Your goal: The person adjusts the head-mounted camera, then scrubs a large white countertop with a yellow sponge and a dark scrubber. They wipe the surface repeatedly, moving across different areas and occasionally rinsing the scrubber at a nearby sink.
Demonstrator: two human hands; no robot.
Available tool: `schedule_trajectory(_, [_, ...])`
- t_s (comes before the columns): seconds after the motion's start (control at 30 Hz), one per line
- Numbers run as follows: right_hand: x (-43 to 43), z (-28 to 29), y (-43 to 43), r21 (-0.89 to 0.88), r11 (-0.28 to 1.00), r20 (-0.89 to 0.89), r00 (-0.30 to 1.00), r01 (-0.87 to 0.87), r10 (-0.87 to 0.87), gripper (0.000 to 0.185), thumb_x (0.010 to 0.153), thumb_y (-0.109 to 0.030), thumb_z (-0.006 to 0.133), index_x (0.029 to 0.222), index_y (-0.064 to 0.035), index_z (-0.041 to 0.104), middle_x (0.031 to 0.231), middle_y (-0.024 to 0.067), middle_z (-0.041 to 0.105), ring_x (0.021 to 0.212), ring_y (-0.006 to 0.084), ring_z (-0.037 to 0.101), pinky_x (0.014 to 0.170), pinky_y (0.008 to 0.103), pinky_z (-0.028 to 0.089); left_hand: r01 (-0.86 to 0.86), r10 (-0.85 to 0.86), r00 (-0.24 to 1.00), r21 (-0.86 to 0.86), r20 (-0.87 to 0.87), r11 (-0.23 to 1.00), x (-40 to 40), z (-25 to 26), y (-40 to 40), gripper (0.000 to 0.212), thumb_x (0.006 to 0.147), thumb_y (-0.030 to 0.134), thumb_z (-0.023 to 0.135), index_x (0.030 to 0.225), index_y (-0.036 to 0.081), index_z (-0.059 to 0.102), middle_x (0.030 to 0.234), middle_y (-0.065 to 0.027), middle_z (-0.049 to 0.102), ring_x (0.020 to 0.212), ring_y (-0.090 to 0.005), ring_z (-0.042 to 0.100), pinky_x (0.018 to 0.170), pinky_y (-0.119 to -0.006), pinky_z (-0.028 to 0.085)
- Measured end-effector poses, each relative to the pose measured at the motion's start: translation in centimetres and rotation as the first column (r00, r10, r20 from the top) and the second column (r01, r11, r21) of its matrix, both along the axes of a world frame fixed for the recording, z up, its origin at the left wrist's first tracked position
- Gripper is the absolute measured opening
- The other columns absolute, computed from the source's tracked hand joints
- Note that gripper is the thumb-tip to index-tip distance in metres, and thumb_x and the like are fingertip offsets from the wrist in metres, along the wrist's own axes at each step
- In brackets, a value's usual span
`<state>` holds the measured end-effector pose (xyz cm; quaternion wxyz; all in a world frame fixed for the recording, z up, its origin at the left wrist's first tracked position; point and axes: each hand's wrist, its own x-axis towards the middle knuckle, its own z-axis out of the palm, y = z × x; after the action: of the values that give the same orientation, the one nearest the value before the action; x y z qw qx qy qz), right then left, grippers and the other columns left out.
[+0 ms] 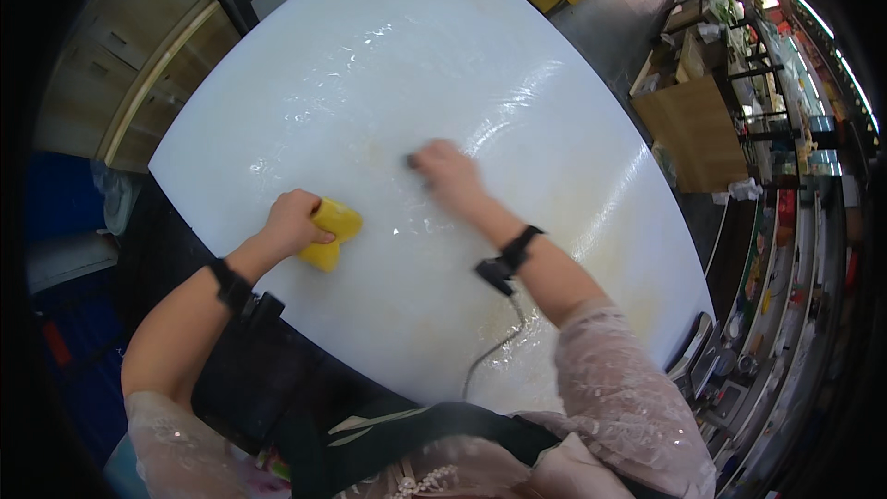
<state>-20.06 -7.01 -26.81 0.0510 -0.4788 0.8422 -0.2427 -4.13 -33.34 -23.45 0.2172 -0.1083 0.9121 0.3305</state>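
Note:
My left hand [294,222] grips a folded yellow cloth [337,220] at the left part of a wet white tabletop [429,305]. The cloth's lower fold touches or hangs just over the surface; which of the two I cannot tell. Near the middle of the tabletop, my right hand [450,177] is blurred, its fingers curled around a small dark object [411,161]. Most of that object is hidden by the fingers, so its kind is unclear. Streaks of water shine around both hands.
Black bands with small devices circle my left wrist [239,294] and right wrist [509,260]; a cable [493,353] runs from the right one towards my body. Wooden cabinets [118,48] stand at the left. A wooden box [693,132] and stocked shelves [776,305] line the right.

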Motion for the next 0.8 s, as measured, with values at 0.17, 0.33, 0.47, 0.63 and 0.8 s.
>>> schedule_trajectory(0.17, [-11.2,1.2,1.7,0.008,0.678,-0.330,0.643,0.735,-0.692,0.017,0.080,-0.005,0.056,0.094,-0.0090,0.064,0.089,0.0119,0.062,0.088,0.0295,0.060,0.073,0.0390,0.048,-0.325,0.270,0.945,0.556,0.182,0.765,3.2,2.1,-10.6,0.032,0.072,-0.004,0.072,0.103,-0.004,0.063,0.091,-0.0068,0.067,0.081,-0.0174,0.065,0.077,-0.031,0.053])
schedule_trajectory(0.33, [0.3,-2.5,-8.9,-0.101,0.986,-0.140,0.984,-0.129,0.115,0.019,0.078,-0.004,0.053,0.095,-0.0095,0.058,0.095,0.0104,0.055,0.095,0.0285,0.056,0.076,0.0413,0.049,-0.304,0.294,0.951,0.131,0.095,0.944,-0.4,0.4,-17.1,0.036,0.068,-0.003,0.075,0.102,-0.005,0.063,0.091,-0.0093,0.068,0.083,-0.0209,0.066,0.076,-0.033,0.053])
schedule_trajectory(0.47, [0.8,-1.7,-2.5,-0.120,0.993,-0.057,0.998,-0.025,0.018,0.032,0.071,0.000,0.059,0.100,-0.0147,0.061,0.095,0.0058,0.056,0.095,0.0268,0.057,0.073,0.0421,0.051,-0.170,0.175,0.985,-0.198,0.006,0.965,-1.1,-1.5,-17.7,0.037,0.058,0.001,0.082,0.092,-0.001,0.066,0.085,-0.0122,0.069,0.081,-0.0259,0.066,0.075,-0.035,0.052])
schedule_trajectory(0.63, [-10.5,3.1,-4.1,-0.044,0.777,-0.233,0.750,0.628,-0.619,0.007,0.084,-0.008,0.054,0.085,-0.0053,0.060,0.085,0.0159,0.061,0.085,0.0335,0.059,0.072,0.0451,0.047,-0.190,0.199,0.980,-0.245,0.010,0.951,-1.5,-2.0,-17.7,0.037,0.052,0.006,0.086,0.084,0.002,0.068,0.081,-0.0129,0.069,0.078,-0.0285,0.066,0.073,-0.035,0.052])
schedule_trajectory(0.8, [0.7,-0.5,-11.5,-0.032,0.996,-0.075,0.994,-0.082,0.079,0.024,0.076,-0.002,0.056,0.097,-0.0135,0.061,0.100,0.0065,0.059,0.101,0.0251,0.057,0.077,0.0355,0.051,-0.186,0.194,0.981,-0.227,0.013,0.956,-1.6,-1.1,-17.3,0.037,0.052,0.007,0.086,0.085,0.003,0.069,0.082,-0.0136,0.069,0.078,-0.0302,0.066,0.074,-0.037,0.052])
